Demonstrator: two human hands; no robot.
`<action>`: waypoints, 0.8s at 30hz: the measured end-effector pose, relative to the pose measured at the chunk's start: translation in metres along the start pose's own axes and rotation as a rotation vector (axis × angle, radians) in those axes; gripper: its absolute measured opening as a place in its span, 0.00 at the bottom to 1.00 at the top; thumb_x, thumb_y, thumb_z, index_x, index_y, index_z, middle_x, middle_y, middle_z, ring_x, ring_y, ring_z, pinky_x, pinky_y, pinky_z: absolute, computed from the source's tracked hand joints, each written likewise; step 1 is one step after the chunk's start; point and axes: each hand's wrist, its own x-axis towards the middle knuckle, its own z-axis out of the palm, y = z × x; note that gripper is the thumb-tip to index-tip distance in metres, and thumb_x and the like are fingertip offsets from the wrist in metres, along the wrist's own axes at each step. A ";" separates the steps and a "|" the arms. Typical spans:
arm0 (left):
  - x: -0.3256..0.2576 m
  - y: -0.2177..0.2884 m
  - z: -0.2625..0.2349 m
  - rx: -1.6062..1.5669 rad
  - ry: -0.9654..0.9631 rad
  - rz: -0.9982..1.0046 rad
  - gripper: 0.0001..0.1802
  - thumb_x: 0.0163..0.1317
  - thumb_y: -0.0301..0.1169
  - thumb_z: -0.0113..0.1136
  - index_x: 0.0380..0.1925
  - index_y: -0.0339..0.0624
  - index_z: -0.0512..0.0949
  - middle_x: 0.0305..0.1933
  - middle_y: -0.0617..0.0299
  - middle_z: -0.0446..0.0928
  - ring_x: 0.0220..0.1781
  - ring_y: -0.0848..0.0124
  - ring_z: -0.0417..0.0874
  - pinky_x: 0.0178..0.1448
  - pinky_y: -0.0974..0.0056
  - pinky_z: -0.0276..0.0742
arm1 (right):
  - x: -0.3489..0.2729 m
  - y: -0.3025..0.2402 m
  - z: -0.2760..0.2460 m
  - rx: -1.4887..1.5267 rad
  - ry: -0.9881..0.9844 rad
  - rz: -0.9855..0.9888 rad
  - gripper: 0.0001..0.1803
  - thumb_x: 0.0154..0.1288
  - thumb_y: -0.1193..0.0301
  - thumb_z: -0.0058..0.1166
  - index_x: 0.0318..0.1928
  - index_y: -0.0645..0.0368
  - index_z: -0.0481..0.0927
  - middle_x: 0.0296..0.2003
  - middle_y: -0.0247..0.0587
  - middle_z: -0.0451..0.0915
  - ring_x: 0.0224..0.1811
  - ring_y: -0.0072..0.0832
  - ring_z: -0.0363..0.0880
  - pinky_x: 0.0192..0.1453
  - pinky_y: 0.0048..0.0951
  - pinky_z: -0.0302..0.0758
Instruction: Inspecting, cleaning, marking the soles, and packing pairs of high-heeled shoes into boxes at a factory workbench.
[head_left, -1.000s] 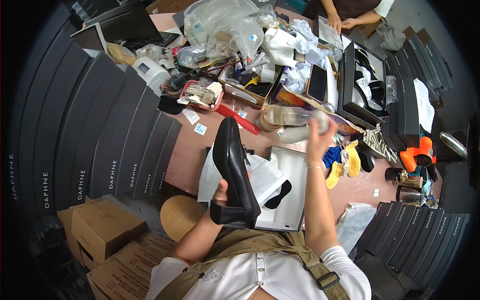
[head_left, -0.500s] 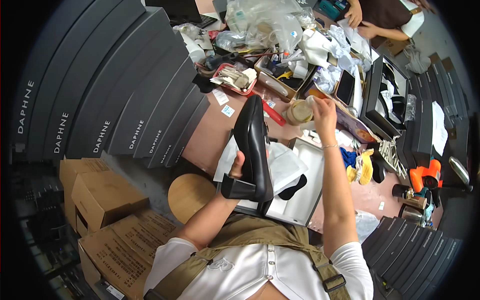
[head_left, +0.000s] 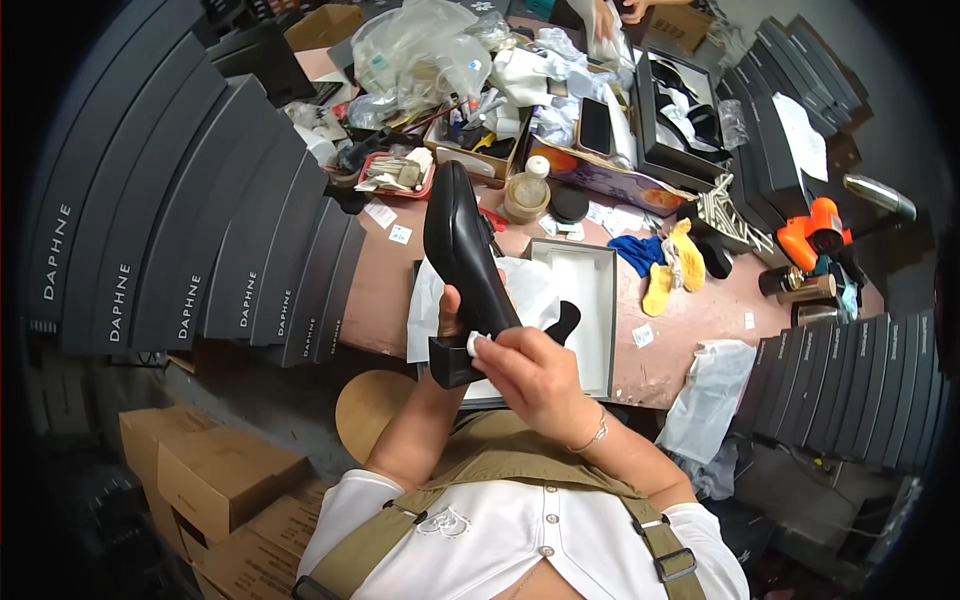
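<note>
A black high-heeled shoe (head_left: 458, 230) is held sole-side tilted in front of me, toe pointing away and block heel toward me. My left hand (head_left: 450, 318) is closed round it from beneath, its thumb showing beside the heel. My right hand (head_left: 538, 378) pinches a small white wad (head_left: 472, 344) against the shoe where the heel meets the upper. Below lies a shoe box (head_left: 606, 320) with white tissue paper (head_left: 424, 312) and a black shoe-shaped piece (head_left: 566, 320). Beyond the shoe stands a squat jar (head_left: 526, 196) with a white top.
Dark shoe boxes are stacked at left (head_left: 200, 220) and right (head_left: 860, 390). Blue cloth (head_left: 637, 254) and yellow cloth (head_left: 684, 256) lie right of the open box. An orange heat-gun-like tool (head_left: 812, 236) sits farther right. Another person's hand (head_left: 636, 10) shows at the far edge.
My right hand has come back from the jar to the shoe's heel, with the white wad in its fingers. My left hand still holds the shoe. The whole view has shifted.
</note>
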 end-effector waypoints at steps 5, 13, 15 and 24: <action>-0.003 -0.007 -0.001 -0.192 -0.034 -0.045 0.39 0.55 0.62 0.60 0.53 0.39 0.69 0.31 0.63 0.70 0.33 0.69 0.69 0.39 0.63 0.70 | -0.029 -0.014 0.005 -0.044 0.023 -0.070 0.16 0.51 0.79 0.63 0.43 0.59 0.82 0.31 0.38 0.77 0.26 0.31 0.77 0.27 0.29 0.75; -0.027 -0.019 0.012 0.136 0.184 0.051 0.41 0.54 0.62 0.61 0.55 0.39 0.70 0.35 0.61 0.72 0.38 0.68 0.70 0.44 0.64 0.72 | -0.030 -0.012 0.003 -0.074 0.042 -0.086 0.15 0.51 0.78 0.62 0.43 0.58 0.82 0.31 0.35 0.77 0.26 0.29 0.77 0.26 0.28 0.74; -0.025 -0.022 0.000 0.016 0.140 -0.031 0.41 0.54 0.62 0.61 0.55 0.40 0.69 0.35 0.61 0.72 0.39 0.68 0.71 0.45 0.64 0.72 | -0.036 -0.012 0.003 -0.075 0.019 -0.134 0.15 0.51 0.78 0.61 0.42 0.57 0.83 0.31 0.35 0.77 0.26 0.28 0.76 0.26 0.28 0.73; -0.016 -0.021 -0.010 -0.098 0.002 -0.069 0.40 0.53 0.64 0.60 0.54 0.41 0.72 0.36 0.59 0.76 0.36 0.65 0.72 0.43 0.59 0.73 | -0.030 -0.019 0.009 -0.081 0.005 -0.220 0.17 0.47 0.77 0.59 0.42 0.58 0.83 0.31 0.32 0.78 0.28 0.25 0.76 0.27 0.26 0.72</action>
